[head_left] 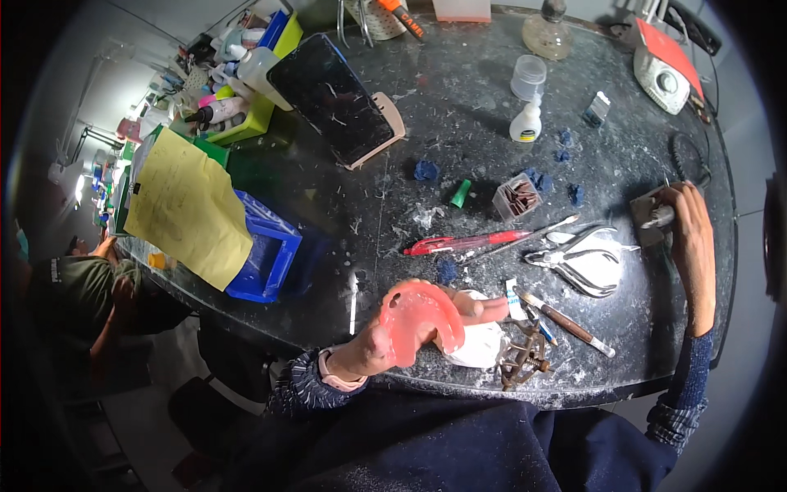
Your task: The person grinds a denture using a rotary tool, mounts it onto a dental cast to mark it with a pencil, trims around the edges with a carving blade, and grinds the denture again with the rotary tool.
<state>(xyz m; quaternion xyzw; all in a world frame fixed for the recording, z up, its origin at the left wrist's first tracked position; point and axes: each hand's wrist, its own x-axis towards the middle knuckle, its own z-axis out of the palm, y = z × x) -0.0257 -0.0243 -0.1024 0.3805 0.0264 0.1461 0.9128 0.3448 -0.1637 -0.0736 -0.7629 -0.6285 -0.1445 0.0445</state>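
My left hand (pixel 377 348) is closed around a pink, U-shaped dental base plate (pixel 420 316), held up near the table's front edge. A dark hole shows near the plate's upper left. Beneath this hand lies a crumpled white wad (pixel 477 343). Far to the right, my right hand (pixel 689 217) reaches down with curled fingers at a small grey block (pixel 648 215). The fingers close on a pale piece at its top, which they partly hide. Just behind, a dark coiled cord (pixel 687 156) lies on the tabletop.
Between my hands lie a red pen (pixel 467 242), pliers (pixel 586 262), a wood-handled knife (pixel 570 325) and a metal articulator (pixel 522 361). Behind stand a box of brown pieces (pixel 516 198), a dropper bottle (pixel 525 123) and a propped phone (pixel 332 98). Blue bins (pixel 266 254) stand left; another person (pixel 78 299) sits beyond.
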